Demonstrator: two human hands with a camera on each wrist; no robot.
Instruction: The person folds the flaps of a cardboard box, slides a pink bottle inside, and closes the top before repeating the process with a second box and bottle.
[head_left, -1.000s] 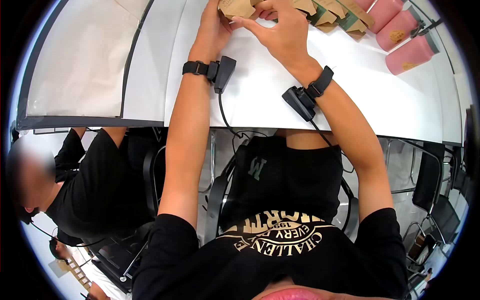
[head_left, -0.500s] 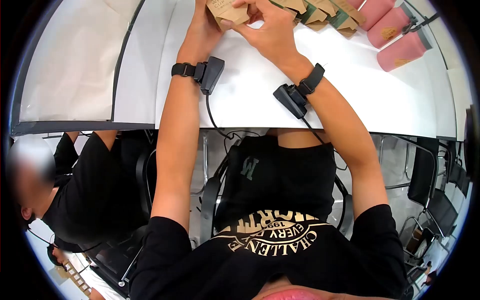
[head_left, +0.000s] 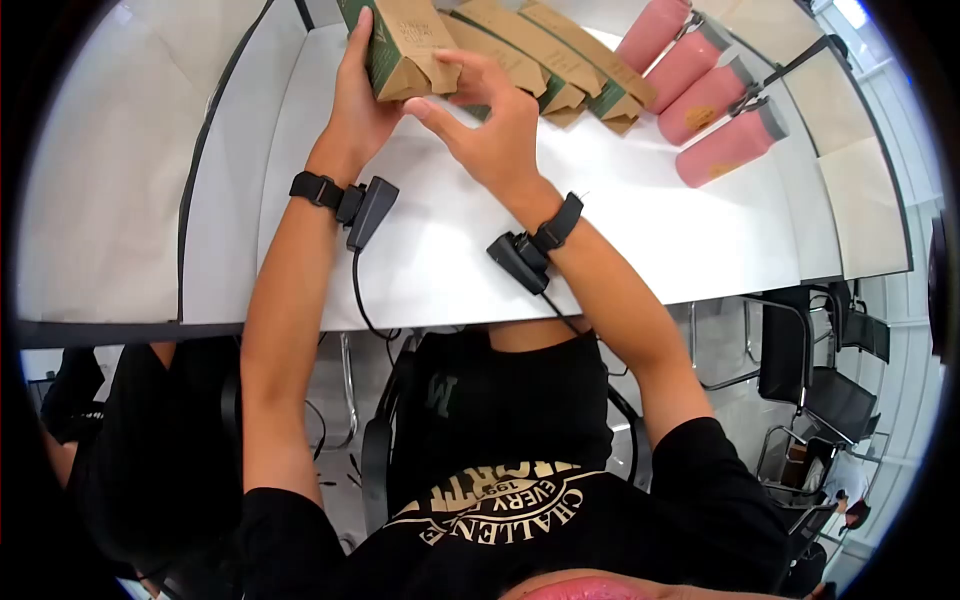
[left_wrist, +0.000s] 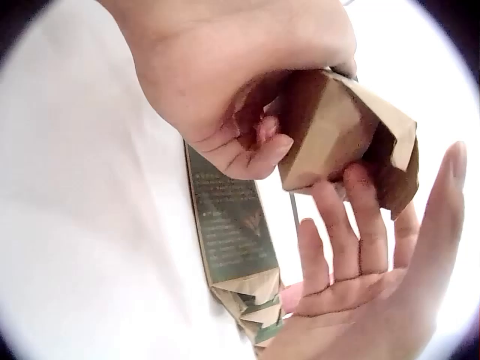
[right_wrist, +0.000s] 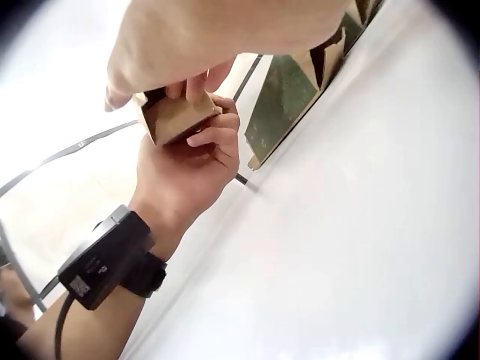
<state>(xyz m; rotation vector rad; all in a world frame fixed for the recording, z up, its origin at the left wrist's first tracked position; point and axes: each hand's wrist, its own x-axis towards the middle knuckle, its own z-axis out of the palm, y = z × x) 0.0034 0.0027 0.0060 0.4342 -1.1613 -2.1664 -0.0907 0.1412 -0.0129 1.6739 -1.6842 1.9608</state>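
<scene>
A brown and green cardboard box (head_left: pixel 412 40) with printed lettering is in my left hand (head_left: pixel 360 125), which grips it by its side, tilted above the table. At the near end the box's flaps (left_wrist: pixel 405 150) stand out, and a dark gap shows between them in the left wrist view. My right hand (head_left: pixel 497 130) is at that end. Its fingers (left_wrist: pixel 341 240) reach up against the flaps, fairly straight, while the thumb (left_wrist: pixel 448 180) stands away from the cardboard. From the right wrist, the box (right_wrist: pixel 176 120) shows between both hands.
Several similar boxes (head_left: pixel 580 50) lie side by side on the white table (head_left: pixel 600 225), just right of the hands. Beyond them a row of several pink bottles (head_left: pixel 725 150) with grey lids lies at the right. A low partition (head_left: pixel 225 180) borders the left side.
The head view has shifted, so the hands, boxes and bottles show lower and further left. My right thumb and fingers have spread apart at the box's end, where they pinched closer before.
</scene>
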